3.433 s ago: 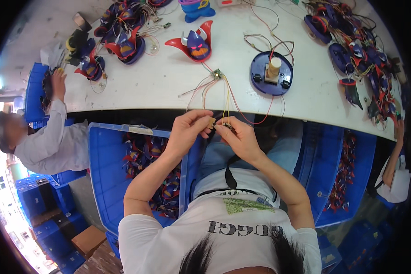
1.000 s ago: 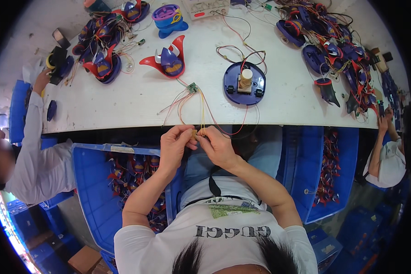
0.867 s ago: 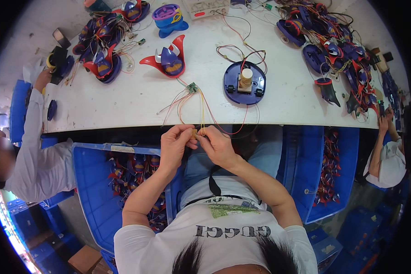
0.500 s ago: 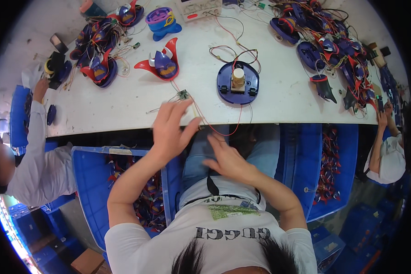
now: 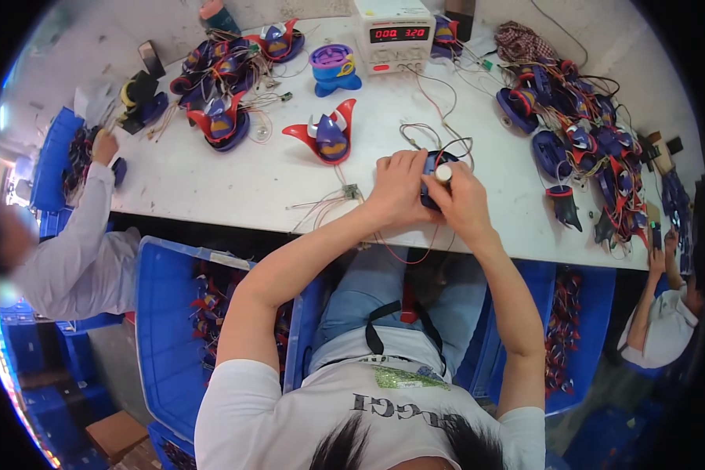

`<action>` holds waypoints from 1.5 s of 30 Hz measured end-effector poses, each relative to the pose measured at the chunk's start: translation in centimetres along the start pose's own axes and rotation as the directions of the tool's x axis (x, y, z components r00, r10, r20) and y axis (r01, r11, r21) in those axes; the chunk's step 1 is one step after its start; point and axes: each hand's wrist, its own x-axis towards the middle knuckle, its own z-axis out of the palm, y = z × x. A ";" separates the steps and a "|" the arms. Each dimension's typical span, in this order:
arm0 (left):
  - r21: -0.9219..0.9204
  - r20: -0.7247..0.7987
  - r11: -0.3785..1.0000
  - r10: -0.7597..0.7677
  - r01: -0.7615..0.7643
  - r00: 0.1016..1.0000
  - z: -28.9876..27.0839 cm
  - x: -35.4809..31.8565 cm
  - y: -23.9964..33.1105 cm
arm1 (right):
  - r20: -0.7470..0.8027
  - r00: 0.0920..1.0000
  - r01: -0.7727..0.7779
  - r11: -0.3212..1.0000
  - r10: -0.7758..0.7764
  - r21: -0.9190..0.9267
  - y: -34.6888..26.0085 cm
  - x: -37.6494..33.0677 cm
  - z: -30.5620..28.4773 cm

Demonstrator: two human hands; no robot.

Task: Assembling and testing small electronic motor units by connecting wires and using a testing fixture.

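Observation:
My left hand [image 5: 399, 189] is closed around the left side of a round dark purple plastic base [image 5: 430, 163] on the white table. My right hand [image 5: 466, 205] closes on the base's right side, its fingers beside the pale-topped cylinder [image 5: 444, 173] standing in the middle. Between them the hands hide most of the base. Red and dark wires run from it to the far side and over the front edge. A small green circuit board [image 5: 350, 190] with thin wires lies left of my left hand, below a red-and-purple horned toy part [image 5: 329, 139].
A white power supply [image 5: 393, 37] stands at the back, near a blue-and-purple tub [image 5: 334, 69]. Wired toy parts are heaped left [image 5: 221, 70] and right [image 5: 595, 129]. Blue crates [image 5: 164, 337] flank my legs. Co-workers sit at left [image 5: 70, 266] and right [image 5: 658, 325].
Both my hands have moved from the table's front edge up to the purple base and closed on it. The whole view has shifted, showing more of the table's back.

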 end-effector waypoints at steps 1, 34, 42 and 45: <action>-0.020 0.008 0.999 0.030 -0.030 1.000 0.3 0.1 0.0 | -0.007 1.000 -0.006 0.999 0.005 -0.048 0.2 -0.2 -0.2; -0.549 -0.049 0.646 -0.658 0.530 0.752 -8.3 -1.6 -7.2 | 0.242 0.970 -0.015 1.000 0.014 -0.001 -6.3 1.2 7.2; -0.955 0.293 -0.071 -0.351 0.287 0.889 -8.2 -2.7 -3.6 | 0.197 0.921 -0.387 0.746 0.336 0.542 -2.7 0.7 0.0; -0.945 0.313 0.001 -0.294 0.327 0.903 -6.7 -2.0 -1.8 | 0.137 0.933 -0.359 0.838 0.333 0.412 -0.1 1.3 -1.6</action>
